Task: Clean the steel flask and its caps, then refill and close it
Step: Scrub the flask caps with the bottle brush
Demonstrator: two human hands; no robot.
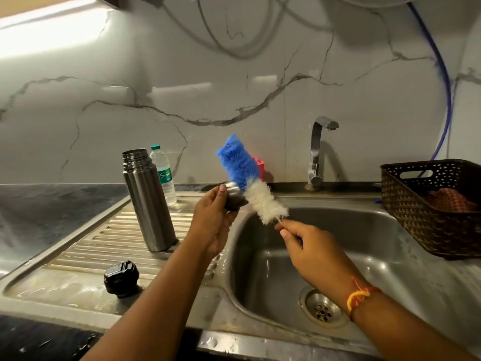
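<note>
The left hand (212, 220) curls its fingers (222, 190) round the small steel cap (235, 198) by the sink (364, 230) edge. The right hand (309, 246) pinches the bottle brush (250, 183) by its thin handle, bristles against the cap. The open steel flask (148, 201) stands on the drainboard (86, 256), where the left forearm might topple it, and a slick cap could slip from the grip.

A home kitchen: a steel sink (325, 259) with ribbed drainboard (86, 246) and tap (318, 149) set in a dark desk (46, 204), marble-look backsplash (182, 87), woven basket (440, 204).
</note>
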